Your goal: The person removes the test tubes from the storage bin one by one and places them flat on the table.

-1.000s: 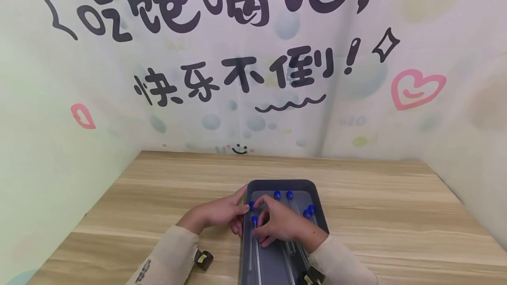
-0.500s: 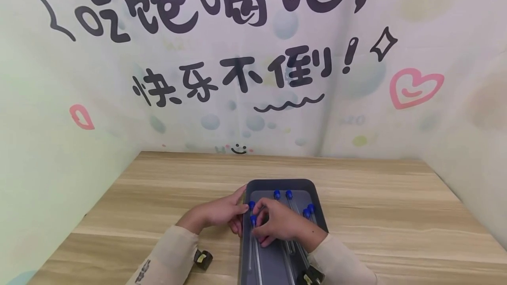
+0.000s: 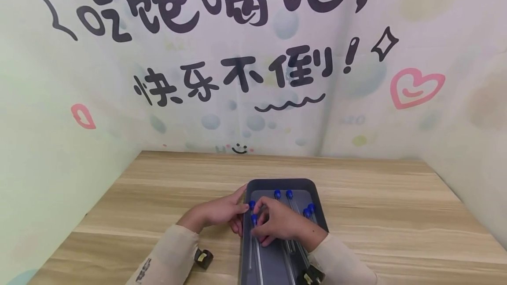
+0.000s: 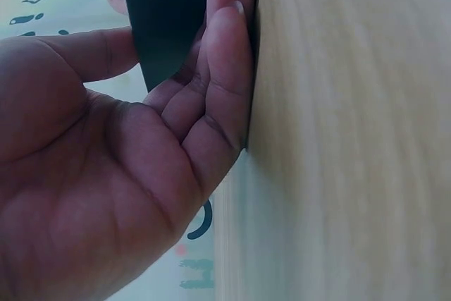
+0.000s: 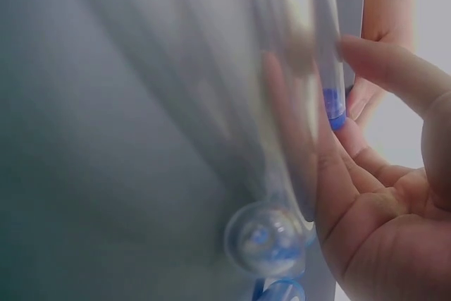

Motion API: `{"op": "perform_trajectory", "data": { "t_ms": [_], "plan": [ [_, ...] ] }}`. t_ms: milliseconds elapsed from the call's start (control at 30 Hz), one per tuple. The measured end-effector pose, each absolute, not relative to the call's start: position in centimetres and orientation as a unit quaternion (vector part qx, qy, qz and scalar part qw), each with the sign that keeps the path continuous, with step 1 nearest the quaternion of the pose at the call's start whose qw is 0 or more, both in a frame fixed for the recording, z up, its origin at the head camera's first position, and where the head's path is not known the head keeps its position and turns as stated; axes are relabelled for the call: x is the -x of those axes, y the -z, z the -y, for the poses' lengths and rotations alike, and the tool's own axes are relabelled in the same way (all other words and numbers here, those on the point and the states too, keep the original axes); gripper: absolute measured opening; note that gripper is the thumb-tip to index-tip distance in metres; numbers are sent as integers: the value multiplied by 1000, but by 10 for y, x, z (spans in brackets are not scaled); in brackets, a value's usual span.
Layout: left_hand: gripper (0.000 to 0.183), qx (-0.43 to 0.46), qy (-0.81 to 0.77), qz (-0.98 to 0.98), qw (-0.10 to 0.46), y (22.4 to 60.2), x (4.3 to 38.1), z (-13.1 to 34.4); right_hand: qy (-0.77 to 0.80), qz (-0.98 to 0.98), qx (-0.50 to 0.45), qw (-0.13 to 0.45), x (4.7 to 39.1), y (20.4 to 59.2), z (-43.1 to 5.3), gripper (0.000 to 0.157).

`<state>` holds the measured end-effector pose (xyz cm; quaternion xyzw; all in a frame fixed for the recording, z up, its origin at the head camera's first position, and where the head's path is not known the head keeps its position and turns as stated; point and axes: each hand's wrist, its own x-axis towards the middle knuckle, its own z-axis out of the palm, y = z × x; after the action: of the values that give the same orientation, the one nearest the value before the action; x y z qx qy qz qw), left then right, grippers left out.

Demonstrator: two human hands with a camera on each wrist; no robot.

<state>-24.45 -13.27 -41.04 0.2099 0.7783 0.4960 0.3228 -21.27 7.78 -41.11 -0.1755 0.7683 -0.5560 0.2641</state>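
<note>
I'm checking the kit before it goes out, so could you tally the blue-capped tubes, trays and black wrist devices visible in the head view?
Blue-capped tubes: 6
Dark grey tray: 1
Black wrist devices: 2
Total: 9

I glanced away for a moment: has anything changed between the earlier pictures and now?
Nothing visibly moved beyond a slight sway of the head view; no grasp or release shows. The left hand still grips the tray, the right hand stays over it, and the blue-capped tubes lie as before.
</note>
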Motion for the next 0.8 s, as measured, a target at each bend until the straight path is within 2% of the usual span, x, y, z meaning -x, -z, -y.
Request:
{"op": "perform_trajectory", "data": {
  "t_ms": [467,800],
  "plan": [
    [68,-202,-499,-776,328,410,244,134,570,-757,163,276,211,407,-79,44],
    [67,-202,-504,-774,326,412,246,134,574,-762,157,256,212,403,-80,44]
  ]
}}
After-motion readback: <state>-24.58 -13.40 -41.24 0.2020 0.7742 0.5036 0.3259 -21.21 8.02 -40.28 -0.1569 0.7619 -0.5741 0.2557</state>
